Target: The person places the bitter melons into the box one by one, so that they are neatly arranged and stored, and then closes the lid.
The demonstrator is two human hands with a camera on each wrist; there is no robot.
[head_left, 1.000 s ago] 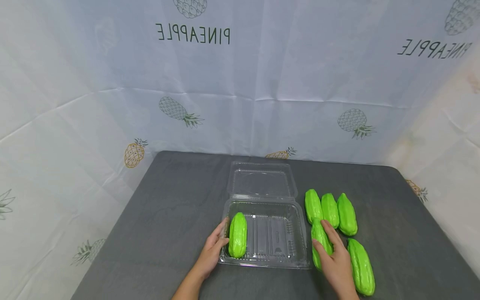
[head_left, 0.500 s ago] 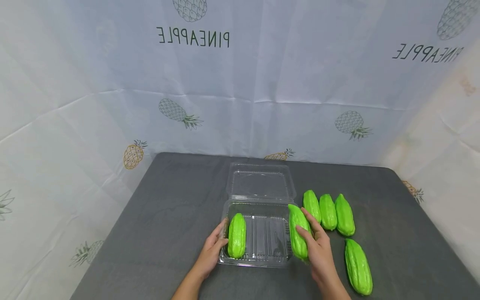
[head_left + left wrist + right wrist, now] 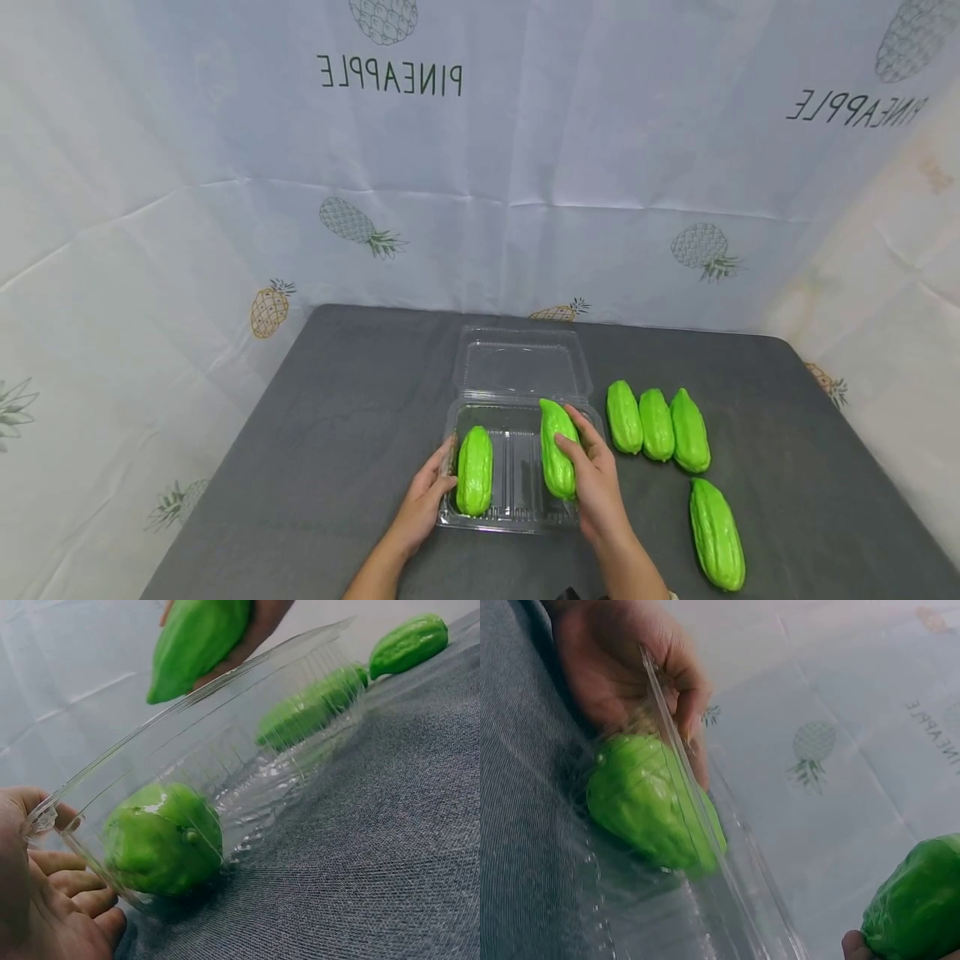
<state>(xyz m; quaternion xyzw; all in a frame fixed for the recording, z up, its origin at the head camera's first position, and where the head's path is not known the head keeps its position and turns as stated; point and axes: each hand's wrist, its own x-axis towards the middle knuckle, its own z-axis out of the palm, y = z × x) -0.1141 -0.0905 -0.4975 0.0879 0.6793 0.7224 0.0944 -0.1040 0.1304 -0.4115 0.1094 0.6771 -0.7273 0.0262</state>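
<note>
Head view: a ridged green gourd (image 3: 558,454) hangs in the grip of a person's right hand (image 3: 597,487), over the right half of a clear plastic clamshell container (image 3: 517,527). The gourd lies just left of the right hand's fingers, pinched between the thumb on its upper side and the fingers along its right flank. Its long axis points away from the person, the tapered tip toward the hinge and leaning slightly left.

That line runs nearly parallel to a second gourd (image 3: 474,472), which rests lengthwise inside the container against its left end. Between the two, the grooved container floor shows as a strip running the same way. Seen from the left wrist, the held gourd is above the rim, apart from the container and from the gourd lying in it.

The left hand (image 3: 424,502), nearer to the resting gourd, pinches the container's left edge, its thumb at the rim and the other fingers outside the wall. The right hand alone carries the raised gourd.

The lid (image 3: 522,367) lies folded back on the far side, flat on the dark grey surface (image 3: 360,392). To the right, three gourds (image 3: 657,425) stand side by side in a row, tips also pointing away, while a lone gourd (image 3: 717,535) lies nearer the person, right of the right forearm.
</note>
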